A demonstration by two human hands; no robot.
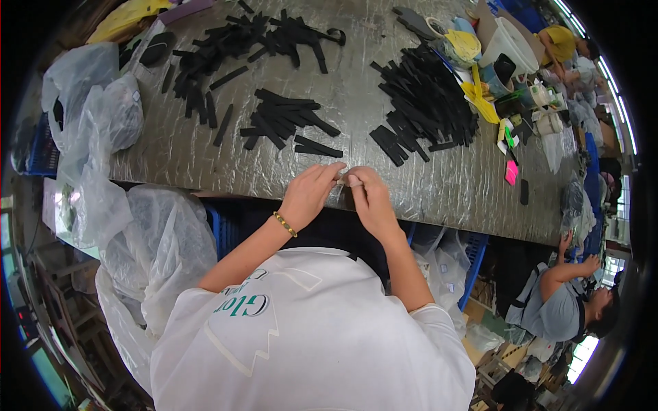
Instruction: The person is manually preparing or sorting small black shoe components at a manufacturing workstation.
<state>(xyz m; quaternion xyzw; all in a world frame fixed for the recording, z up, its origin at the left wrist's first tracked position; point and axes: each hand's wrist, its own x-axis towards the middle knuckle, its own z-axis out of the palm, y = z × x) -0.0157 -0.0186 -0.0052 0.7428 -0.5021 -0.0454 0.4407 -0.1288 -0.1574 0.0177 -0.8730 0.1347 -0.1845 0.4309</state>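
Note:
My left hand (310,195), below a wrist with a beaded bracelet (285,225), is at the table's near edge with its fingers bent together. Close beside it my right hand (372,202) is closed, thumb against curled fingers, with something pale at its fingertips. Whatever the two hands hold between them is hidden or too small to name. Just beyond the left fingertips lie a few black strips (319,146), and past them a small heap of black strips (288,116). To the right is a large, denser pile of black strips (428,96).
More black strips (212,51) spread over the table's (329,89) far left. Clear plastic bags (103,130) hang over the left side. At the right stand a white bucket (510,44), cups, yellow scissors (482,96) and a pink note (511,172). Another person (555,301) sits at right.

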